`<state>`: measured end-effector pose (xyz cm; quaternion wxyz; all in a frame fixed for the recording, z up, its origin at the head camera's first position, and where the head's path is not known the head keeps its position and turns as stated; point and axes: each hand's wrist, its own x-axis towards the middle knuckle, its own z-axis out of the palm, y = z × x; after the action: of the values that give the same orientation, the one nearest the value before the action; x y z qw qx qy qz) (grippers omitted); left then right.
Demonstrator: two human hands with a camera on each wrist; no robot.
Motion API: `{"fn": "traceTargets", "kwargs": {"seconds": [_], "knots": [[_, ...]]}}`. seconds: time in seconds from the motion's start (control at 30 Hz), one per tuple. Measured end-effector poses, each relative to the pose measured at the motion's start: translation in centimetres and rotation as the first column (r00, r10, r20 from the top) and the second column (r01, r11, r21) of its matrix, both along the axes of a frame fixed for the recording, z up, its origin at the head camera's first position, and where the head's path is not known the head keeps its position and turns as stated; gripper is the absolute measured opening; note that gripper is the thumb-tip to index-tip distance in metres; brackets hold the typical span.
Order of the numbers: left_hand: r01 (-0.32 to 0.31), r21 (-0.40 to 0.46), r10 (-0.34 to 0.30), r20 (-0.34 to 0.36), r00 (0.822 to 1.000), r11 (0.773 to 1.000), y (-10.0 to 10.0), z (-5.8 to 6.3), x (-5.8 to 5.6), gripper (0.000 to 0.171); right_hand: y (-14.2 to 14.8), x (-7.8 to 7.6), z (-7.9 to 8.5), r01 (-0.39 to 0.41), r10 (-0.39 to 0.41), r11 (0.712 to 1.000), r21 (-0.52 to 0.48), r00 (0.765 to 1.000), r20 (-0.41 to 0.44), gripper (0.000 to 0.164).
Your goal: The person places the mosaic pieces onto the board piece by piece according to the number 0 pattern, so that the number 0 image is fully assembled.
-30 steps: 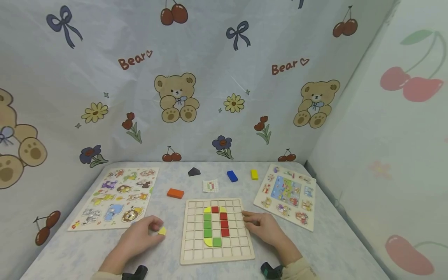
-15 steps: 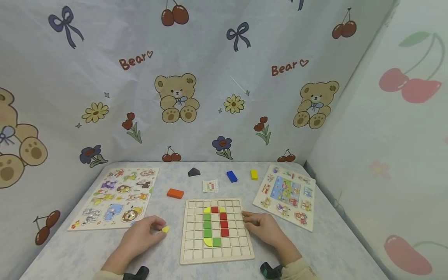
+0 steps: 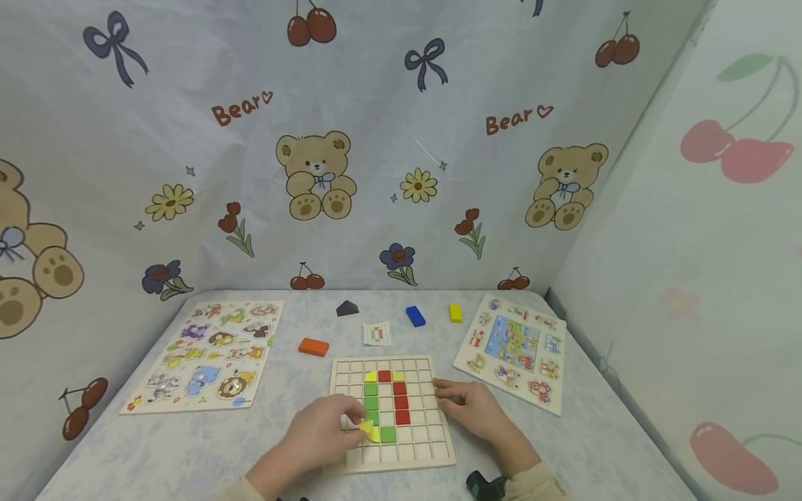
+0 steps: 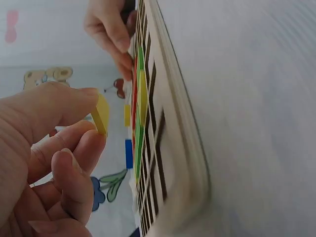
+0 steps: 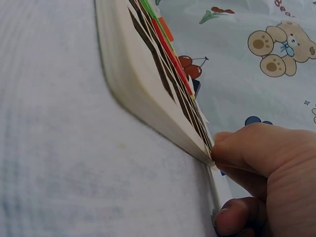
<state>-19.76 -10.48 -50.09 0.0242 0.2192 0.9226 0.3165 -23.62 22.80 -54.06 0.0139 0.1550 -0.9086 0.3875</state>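
My left hand [image 3: 319, 430] is over the lower left of a wooden grid board [image 3: 432, 452], pinching a yellow tile [image 4: 101, 114] between thumb and fingertips. From the left wrist, the tile stands tilted off the board's surface. Set in the grid are green tiles [image 3: 371, 402] in a column, red tiles [image 3: 402, 401] to their right, and yellow corner tiles. One rounded yellow tile [image 3: 375, 435] at the lower left is partly covered by the held one. At the board's right edge, my right hand [image 3: 473, 410] grips the rim, thumb on top.
Behind the board lie a small pattern card [image 3: 376, 333], an orange block [image 3: 314, 346], a dark grey piece [image 3: 347, 308], a blue block [image 3: 415, 316] and a yellow block [image 3: 455, 313]. An animal puzzle [image 3: 213, 351] lies left, another picture puzzle [image 3: 466, 358] right.
My left hand has carried the yellow tile rightward from beside the board to over its lower left cells. The right hand and the board have stayed put.
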Motion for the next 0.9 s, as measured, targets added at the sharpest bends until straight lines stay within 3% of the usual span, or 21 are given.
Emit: {"fn": "traceTargets", "kwargs": {"seconds": [0.2, 0.43, 0.73, 0.9], "knots": [[0.090, -0.046, -0.091, -0.025, 0.996, 0.995, 3.9, -0.3, -0.2, 0.011, -0.1, 0.0, 0.0, -0.003, 0.003, 1.000, -0.006, 1.000, 0.018, 0.023], [0.139, -0.082, -0.142, -0.040, 0.989, 0.987, 6.1, -0.3, -0.4, 0.008, -0.1, 0.0, 0.0, 0.013, -0.013, 1.000, -0.005, 1.000, 0.028, 0.021], [0.115, -0.122, -0.120, -0.034, 0.992, 0.986, 7.0, -0.4, -0.4, 0.009, -0.2, 0.0, 0.1, 0.007, -0.007, 1.000, -0.007, 1.000, 0.007, 0.021], [0.079, -0.084, -0.081, -0.024, 0.996, 0.993, 7.0, -1.0, -0.8, 0.006, -0.1, 0.0, 0.0, 0.006, -0.006, 1.000, -0.013, 1.000, 0.008, 0.021]]}}
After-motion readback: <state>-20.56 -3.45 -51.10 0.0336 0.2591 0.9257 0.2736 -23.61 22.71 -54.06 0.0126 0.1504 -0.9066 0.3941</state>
